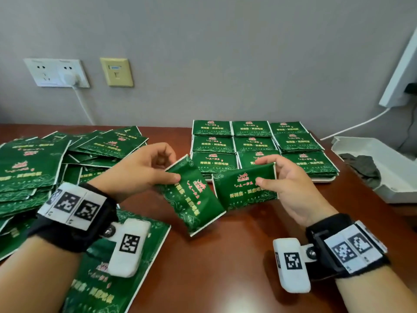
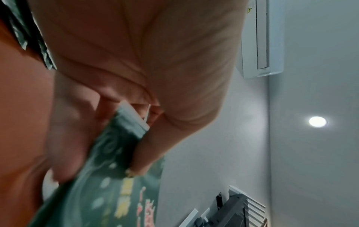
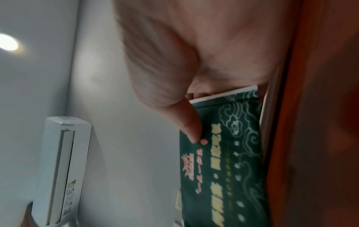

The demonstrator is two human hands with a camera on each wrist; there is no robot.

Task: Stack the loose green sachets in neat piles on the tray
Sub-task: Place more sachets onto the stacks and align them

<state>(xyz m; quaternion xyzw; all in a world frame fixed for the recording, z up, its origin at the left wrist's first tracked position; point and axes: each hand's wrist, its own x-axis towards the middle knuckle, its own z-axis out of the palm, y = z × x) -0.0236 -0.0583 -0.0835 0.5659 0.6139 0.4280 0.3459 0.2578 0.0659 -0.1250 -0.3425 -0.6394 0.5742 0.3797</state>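
Both hands are mine: left hand pinches one green sachet, right hand pinches another sachet. I hold them above the counter, near the tray of stacked piles.

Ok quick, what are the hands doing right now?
Left hand: pinching one green sachet.
Right hand: pinching another green sachet, in front of the tray.

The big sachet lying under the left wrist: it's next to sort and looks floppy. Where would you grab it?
Probably the big sachet is best pinched at its far right corner, coming from the right over the bare table. That corner lies clear of the left hand and the loose pile, and its flat pose leaves only edges to pinch. Both hands hold sachets now.
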